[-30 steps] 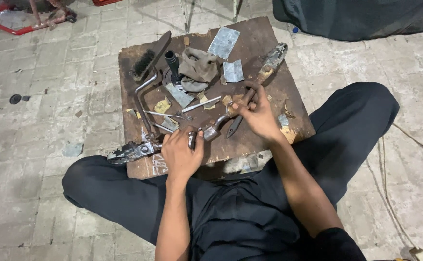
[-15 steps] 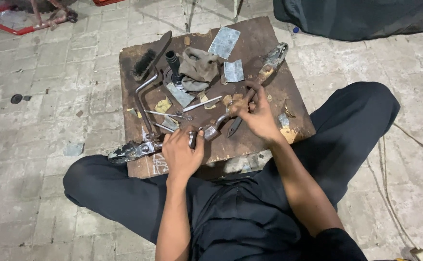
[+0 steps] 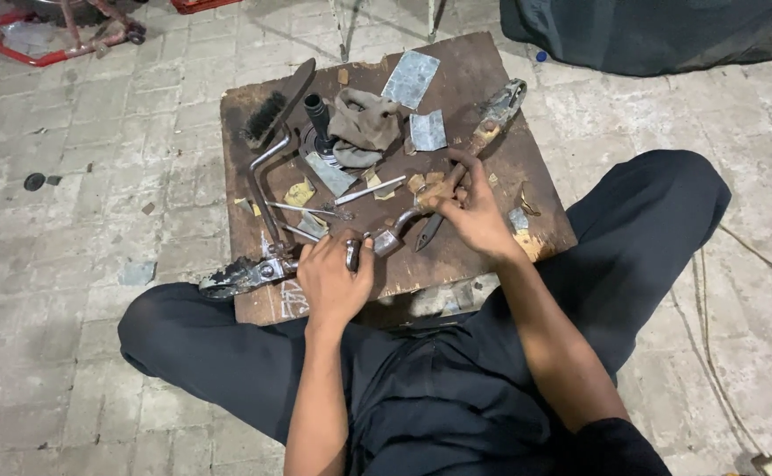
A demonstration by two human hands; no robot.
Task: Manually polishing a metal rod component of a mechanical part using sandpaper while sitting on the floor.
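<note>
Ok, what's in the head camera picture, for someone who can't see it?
A person sits cross-legged on a brick floor, both hands on a metal part on a low wooden board. A brush, rag and metal scraps lie around.

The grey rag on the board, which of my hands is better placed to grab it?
Probably the right hand: it sits further up the wooden board and closer to the grey rag. The left hand rests at the near edge, gripping a small metal part.
</note>
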